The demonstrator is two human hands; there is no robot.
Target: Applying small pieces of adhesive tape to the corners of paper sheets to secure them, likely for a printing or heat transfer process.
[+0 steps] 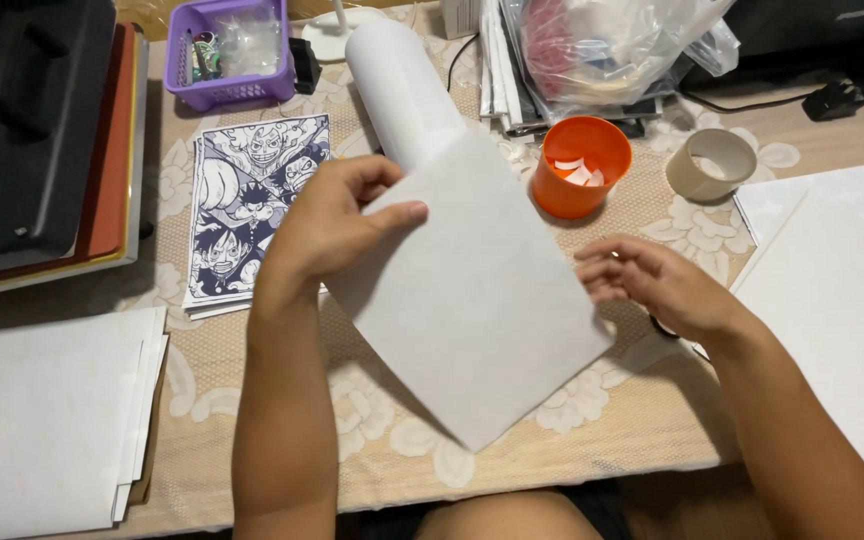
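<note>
- Paper sheet is hanging tilted above the table, in front of the paper roll.
- Left hand is pinching its upper left edge, thumb on top.
- Right hand is hovering just beside its right edge, fingers loosely curled, gripping nothing.
- Orange cup and tape ring are sitting behind; a comic print is lying left.

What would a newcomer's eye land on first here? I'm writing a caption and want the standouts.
First, the white sheet of paper held up mid-frame, pinched at its upper corner by the left hand while the right hand hovers at its right edge. Next, the bright orange plastic cup holding white scraps, just behind the sheet. Then the black-and-white cartoon print lying flat on the floral tablecloth to the left.
</note>
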